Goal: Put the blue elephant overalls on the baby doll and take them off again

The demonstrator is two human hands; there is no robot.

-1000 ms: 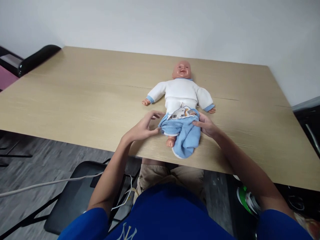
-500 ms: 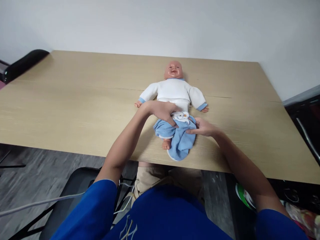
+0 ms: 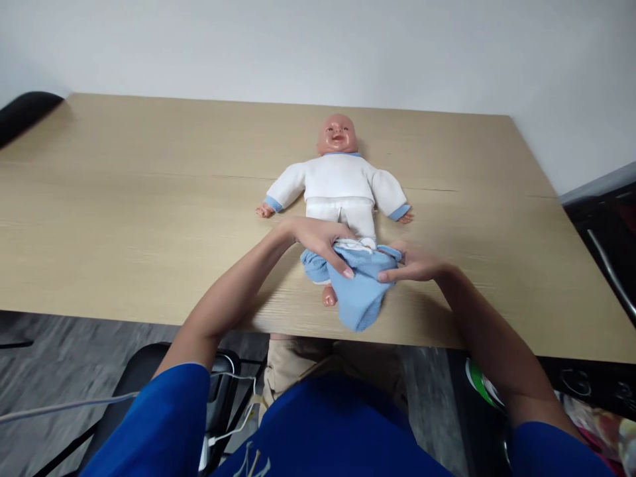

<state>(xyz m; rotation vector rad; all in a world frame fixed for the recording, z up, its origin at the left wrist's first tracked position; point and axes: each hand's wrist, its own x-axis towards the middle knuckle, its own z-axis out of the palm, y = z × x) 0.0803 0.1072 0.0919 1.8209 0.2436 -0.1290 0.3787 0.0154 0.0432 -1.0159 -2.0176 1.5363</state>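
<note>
While the doll (image 3: 340, 177) lies face-up on the surface (image 3: 149, 232), I hold the blue trousers (image 3: 360, 298) at its legs: left hand (image 3: 320, 236) and right hand (image 3: 418, 262) partly closed near the waistband, thumbs outside. The shirt's (image 3: 342, 430) pale mark is cropped; I cannot read it.

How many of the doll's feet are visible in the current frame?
1: a bare foot of the doll, poking out below the blue pants on the picture's left. The other foot is out of sight, probably hidden under the fabric.
</note>
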